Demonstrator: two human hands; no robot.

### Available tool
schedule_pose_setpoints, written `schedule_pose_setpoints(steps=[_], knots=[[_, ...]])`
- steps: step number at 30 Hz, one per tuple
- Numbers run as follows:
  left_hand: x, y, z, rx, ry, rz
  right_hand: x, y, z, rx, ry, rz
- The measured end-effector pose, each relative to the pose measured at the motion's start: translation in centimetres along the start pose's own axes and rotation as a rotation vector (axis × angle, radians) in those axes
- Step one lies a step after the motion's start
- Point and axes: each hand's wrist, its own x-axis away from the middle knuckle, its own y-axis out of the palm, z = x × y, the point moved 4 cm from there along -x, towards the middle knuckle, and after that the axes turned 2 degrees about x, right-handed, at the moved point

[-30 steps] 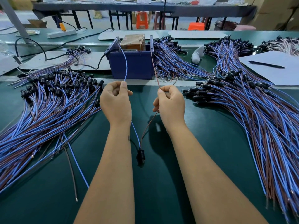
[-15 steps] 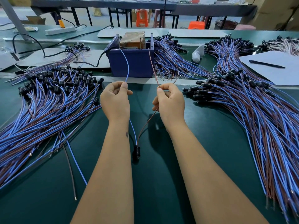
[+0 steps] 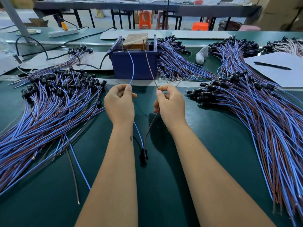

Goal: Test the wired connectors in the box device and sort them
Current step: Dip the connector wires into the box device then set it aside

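A dark blue box device (image 3: 136, 66) stands at the back centre of the green table, with a brown block on top. My left hand (image 3: 119, 104) pinches a blue wire (image 3: 132, 69) whose end reaches up into the box. A brown wire (image 3: 150, 68) running up to the box is pinched by my right hand (image 3: 170, 104). Both wires run down between my forearms and join at a black connector (image 3: 143, 154) lying on the table.
A large pile of wired connectors (image 3: 49, 104) lies to the left, another pile (image 3: 254, 108) to the right, more behind the box (image 3: 177, 63). A white sheet (image 3: 278, 76) with a black pen (image 3: 272, 65) sits far right. A power strip (image 3: 63, 32) lies far left.
Both hands hold the same wires at nearly the same place. The black connector has shifted slightly on the table; the wire ends stay at the box.
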Motion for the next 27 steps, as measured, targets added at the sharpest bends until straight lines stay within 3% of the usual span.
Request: schedule_pose_setpoints(steps=[27], knots=[[-0.30,-0.92,-0.08,0.041,-0.026,0.107,0.18,-0.39,-0.20,-0.011,-0.033,0.043]])
